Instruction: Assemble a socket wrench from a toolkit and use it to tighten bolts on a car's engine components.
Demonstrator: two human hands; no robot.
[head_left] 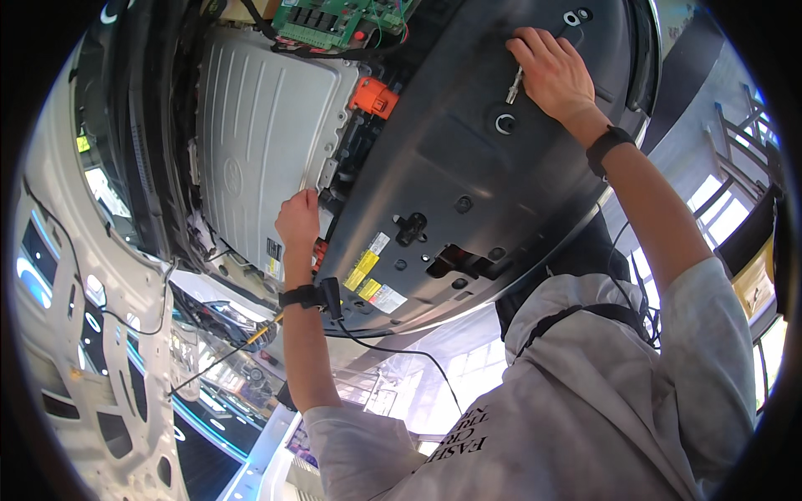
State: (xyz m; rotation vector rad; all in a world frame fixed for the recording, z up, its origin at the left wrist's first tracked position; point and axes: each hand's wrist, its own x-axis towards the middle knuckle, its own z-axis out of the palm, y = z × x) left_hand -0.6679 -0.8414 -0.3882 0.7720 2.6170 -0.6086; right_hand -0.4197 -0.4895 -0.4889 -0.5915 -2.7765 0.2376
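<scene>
My right hand [553, 73] is closed around a slim silver metal tool [513, 90], whose narrow socket-like end sticks out below the fingers. It rests over the black plastic panel [418, 154] across the front of a car's engine bay, between two round holes with pale rings. At the right edge of a ribbed grey metal housing [251, 125], my left hand [298, 219] is closed with its fingers curled. Whatever those fingers grip, if anything, is hidden. An orange connector [374, 98] sits on the housing's side, above my left hand.
A green circuit board [334, 25] with wires lies at the top. Yellow and white labels [364, 271] mark the black panel near an irregular opening [459, 263]. The raised hood's pale inner frame [109, 334] fills the left side. A black cable [401, 349] hangs from my left wrist strap.
</scene>
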